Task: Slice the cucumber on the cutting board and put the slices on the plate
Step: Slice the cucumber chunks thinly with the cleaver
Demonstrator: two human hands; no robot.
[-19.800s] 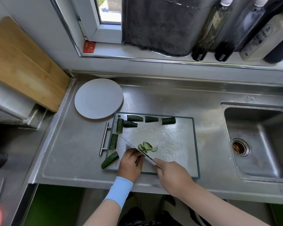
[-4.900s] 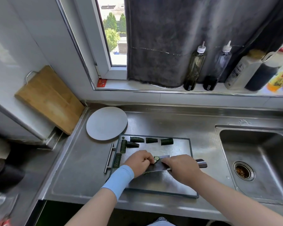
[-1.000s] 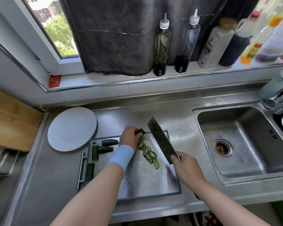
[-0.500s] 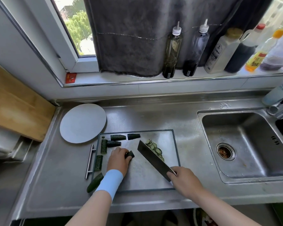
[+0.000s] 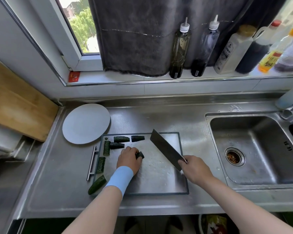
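The left hand (image 5: 129, 158) curls its fingers round a short cucumber chunk (image 5: 140, 155), holding it down on the steel cutting board (image 5: 159, 179). To the right of that grip, the right hand (image 5: 194, 168) clasps the handle of a cleaver (image 5: 166, 147), its blade slanting away over the board. More cucumber pieces (image 5: 121, 139) lie beyond and left of the holding hand, and the round plate (image 5: 86, 123) sits farther out that way.
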